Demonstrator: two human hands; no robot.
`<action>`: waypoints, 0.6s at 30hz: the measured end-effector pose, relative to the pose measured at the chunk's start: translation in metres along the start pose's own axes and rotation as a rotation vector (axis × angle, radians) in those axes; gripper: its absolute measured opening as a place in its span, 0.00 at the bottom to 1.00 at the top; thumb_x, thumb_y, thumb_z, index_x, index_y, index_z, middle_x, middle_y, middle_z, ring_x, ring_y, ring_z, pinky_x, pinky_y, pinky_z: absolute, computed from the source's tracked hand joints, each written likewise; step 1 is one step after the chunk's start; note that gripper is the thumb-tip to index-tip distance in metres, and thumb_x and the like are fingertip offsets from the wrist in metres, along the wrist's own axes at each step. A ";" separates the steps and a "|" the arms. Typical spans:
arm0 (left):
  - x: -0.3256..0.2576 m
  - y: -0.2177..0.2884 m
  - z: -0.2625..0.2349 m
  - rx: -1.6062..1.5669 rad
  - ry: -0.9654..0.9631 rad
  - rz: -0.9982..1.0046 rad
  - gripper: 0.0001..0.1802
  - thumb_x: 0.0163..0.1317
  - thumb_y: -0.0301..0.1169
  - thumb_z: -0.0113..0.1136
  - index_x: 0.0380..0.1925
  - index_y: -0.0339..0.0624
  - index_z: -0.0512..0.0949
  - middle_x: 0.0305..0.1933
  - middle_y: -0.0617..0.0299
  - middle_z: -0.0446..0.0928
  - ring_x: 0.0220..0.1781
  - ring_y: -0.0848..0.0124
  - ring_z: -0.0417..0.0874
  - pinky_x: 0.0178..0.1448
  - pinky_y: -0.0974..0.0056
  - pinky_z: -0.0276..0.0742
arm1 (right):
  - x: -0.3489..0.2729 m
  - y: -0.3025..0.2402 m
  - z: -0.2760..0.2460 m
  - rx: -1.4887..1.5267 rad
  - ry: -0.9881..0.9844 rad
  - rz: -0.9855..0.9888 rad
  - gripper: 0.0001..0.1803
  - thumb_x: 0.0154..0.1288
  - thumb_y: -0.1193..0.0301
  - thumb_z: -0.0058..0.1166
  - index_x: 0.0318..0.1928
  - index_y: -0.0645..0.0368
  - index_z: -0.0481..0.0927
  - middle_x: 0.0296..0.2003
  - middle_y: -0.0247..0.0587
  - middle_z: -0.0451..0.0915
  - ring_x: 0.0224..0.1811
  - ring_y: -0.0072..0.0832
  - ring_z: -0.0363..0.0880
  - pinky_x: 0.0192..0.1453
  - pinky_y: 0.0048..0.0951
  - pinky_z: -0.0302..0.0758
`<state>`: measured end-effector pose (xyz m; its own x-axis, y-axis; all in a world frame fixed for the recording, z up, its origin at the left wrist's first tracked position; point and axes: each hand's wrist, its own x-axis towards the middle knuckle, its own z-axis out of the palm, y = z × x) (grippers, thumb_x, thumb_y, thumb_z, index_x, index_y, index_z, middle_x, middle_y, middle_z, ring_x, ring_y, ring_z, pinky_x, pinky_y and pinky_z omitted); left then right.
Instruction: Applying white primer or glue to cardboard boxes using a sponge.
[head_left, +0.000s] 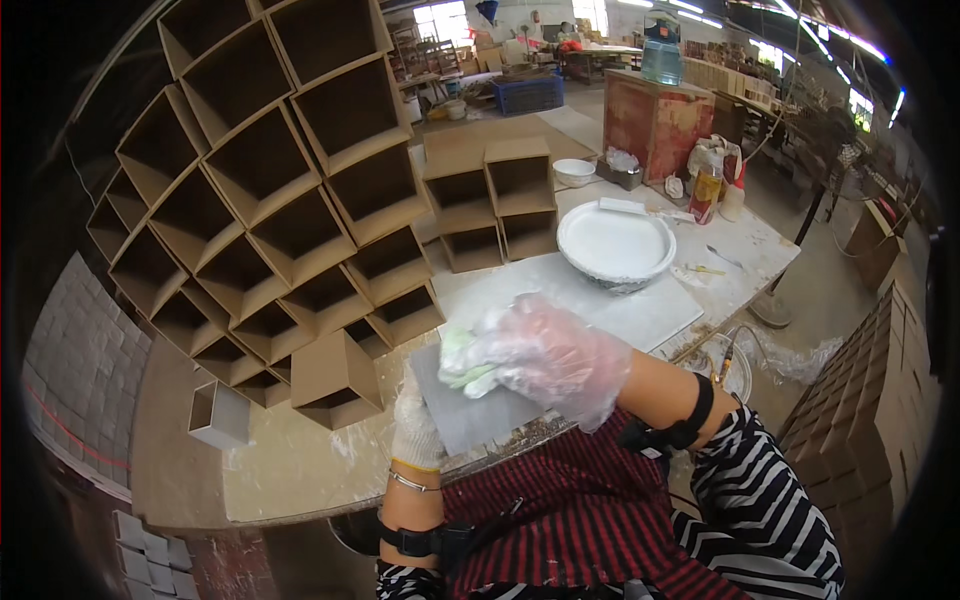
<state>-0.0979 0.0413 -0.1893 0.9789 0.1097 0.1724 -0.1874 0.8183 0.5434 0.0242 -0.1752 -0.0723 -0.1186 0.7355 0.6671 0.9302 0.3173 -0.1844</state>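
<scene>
My left hand (416, 430), in a white knit glove, grips the left side of a flat-faced grey piece (452, 410). It hangs tilted over the table's front edge. Its far side is hidden, so I cannot tell whether it is a sheet or a box. Over it bends my right hand (550, 355), in a loose clear plastic glove smeared white. Its fingers close round a soft pale green and white wad (462, 372) pressed to the grey face. Beyond the right hand stands a round tub of white paste (615, 240), with a white flat tool (622, 206) across its far rim.
Open brown cardboard boxes (300, 225) stack high on the left. One brown box (335, 380) and a whitish one (219, 414) stand near them on the table (290, 480). Bottles (706, 192) and a white bowl (574, 172) sit at the back. More boxes (850, 400) rise at right.
</scene>
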 end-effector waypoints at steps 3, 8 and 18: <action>0.002 -0.001 -0.002 -0.021 -0.137 -0.014 0.36 0.79 0.57 0.45 0.69 0.36 0.71 0.69 0.46 0.76 0.69 0.51 0.78 0.75 0.46 0.74 | 0.004 -0.009 0.018 0.181 -0.097 -0.075 0.13 0.67 0.71 0.55 0.50 0.53 0.84 0.38 0.39 0.83 0.43 0.38 0.83 0.45 0.38 0.79; -0.006 0.006 -0.003 0.085 0.288 0.181 0.35 0.80 0.57 0.44 0.69 0.37 0.71 0.68 0.46 0.76 0.69 0.51 0.78 0.74 0.46 0.75 | -0.027 -0.036 0.035 0.291 -0.450 -0.015 0.12 0.66 0.74 0.57 0.49 0.49 0.84 0.41 0.35 0.86 0.44 0.35 0.86 0.51 0.36 0.84; -0.015 0.005 0.002 0.253 0.293 0.186 0.35 0.80 0.57 0.42 0.68 0.37 0.72 0.69 0.48 0.76 0.70 0.51 0.77 0.76 0.46 0.72 | -0.023 -0.010 0.013 0.052 -0.009 -0.041 0.12 0.65 0.71 0.57 0.48 0.56 0.85 0.48 0.36 0.87 0.46 0.36 0.85 0.48 0.42 0.80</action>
<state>-0.1140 0.0419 -0.1875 0.9016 0.4276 0.0657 -0.3411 0.6092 0.7159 0.0137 -0.1876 -0.0951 -0.1596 0.7268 0.6681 0.9051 0.3779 -0.1948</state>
